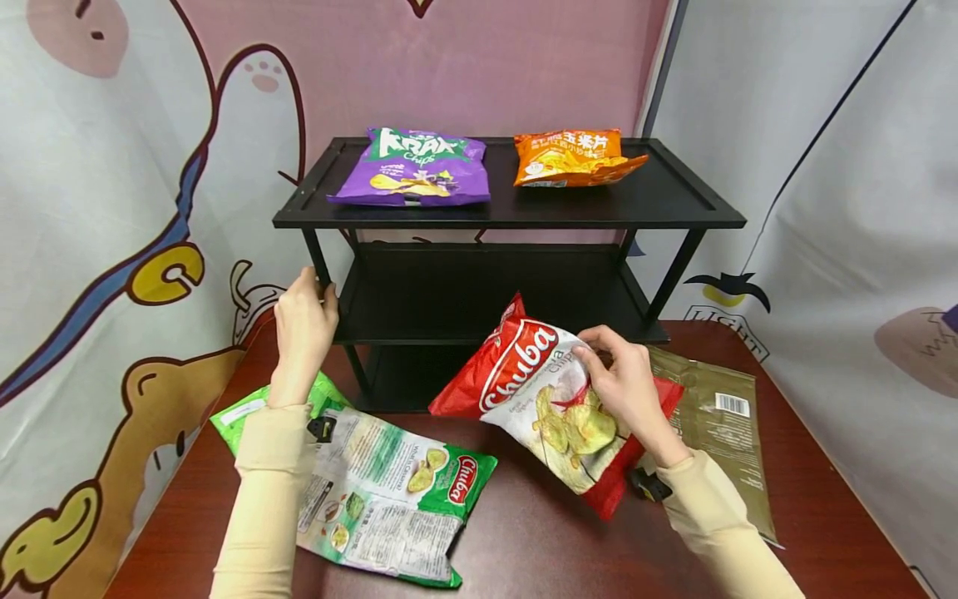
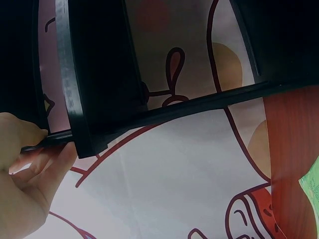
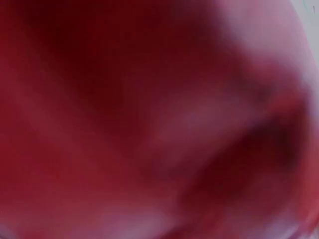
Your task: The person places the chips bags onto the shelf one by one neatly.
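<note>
Nearest the camera, a green Chuba bag (image 1: 389,499) lay flat on the reddish-brown counter (image 1: 539,541), partly under the left forearm. Just beyond it, the right hand (image 1: 629,387) held the red Chuba chip bag (image 1: 539,391) tilted above the counter, in front of the black shelf rack (image 1: 509,216); its fingers (image 1: 599,341) were curled over the bag's upper face, pinching it. The right wrist view showed only a red blur, so the grip underneath could not be told.

The left hand (image 1: 303,324) was at the rack's front left leg (image 1: 318,258), beside the middle shelf (image 1: 479,299); the left wrist view showed its thumb and fingers (image 2: 50,159) closed on a thin black bar of the frame. A purple Krax bag (image 1: 412,166) and an orange bag (image 1: 572,156) lay well apart on the top shelf, while the middle shelf looked bare. An olive-gold packet (image 1: 718,416) lay flat on the counter, behind the right hand.

Judging from this, the red bag seemed headed for the middle shelf. To do that well, the bag would be better levelled first, since its raised corner sat near the shelf's front edge and might catch. A light pinch would spare the chips inside. Keeping the left hand on the leg seemed sensible, as it would steady the rack against a nudge. Sliding the bag in low, under the top shelf, would probably seat it cleanly.
</note>
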`<state>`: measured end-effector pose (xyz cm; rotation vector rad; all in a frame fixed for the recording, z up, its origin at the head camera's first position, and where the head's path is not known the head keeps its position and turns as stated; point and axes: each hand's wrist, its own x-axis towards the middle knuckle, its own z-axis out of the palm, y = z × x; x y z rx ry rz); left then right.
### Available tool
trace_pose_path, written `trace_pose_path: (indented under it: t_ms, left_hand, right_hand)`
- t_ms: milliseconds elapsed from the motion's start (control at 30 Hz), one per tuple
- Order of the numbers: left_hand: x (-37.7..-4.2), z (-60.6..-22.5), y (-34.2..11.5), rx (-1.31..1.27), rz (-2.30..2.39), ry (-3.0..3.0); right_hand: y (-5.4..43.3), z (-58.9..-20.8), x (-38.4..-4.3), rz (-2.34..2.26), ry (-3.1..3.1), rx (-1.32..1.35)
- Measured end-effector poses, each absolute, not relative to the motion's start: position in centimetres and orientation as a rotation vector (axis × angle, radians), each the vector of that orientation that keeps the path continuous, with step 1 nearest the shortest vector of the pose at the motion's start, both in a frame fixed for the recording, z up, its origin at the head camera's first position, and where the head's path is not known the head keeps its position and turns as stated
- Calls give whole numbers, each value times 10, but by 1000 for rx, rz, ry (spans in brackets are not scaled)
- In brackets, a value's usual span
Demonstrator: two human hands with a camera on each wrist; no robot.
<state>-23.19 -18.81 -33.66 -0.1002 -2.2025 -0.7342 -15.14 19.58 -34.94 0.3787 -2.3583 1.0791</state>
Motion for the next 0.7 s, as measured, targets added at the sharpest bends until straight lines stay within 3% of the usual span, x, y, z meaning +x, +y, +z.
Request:
trace_pose_path:
  t_ms: [300, 700]
  left_hand:
    - [-231, -337, -188, -90, -733, -2215]
    - [-231, -337, -188, -108, -722, -2198]
  right_hand:
    - [175, -328, -167, 1445, -2108, 28]
    - [152, -311, -201, 1974, -1908, -180]
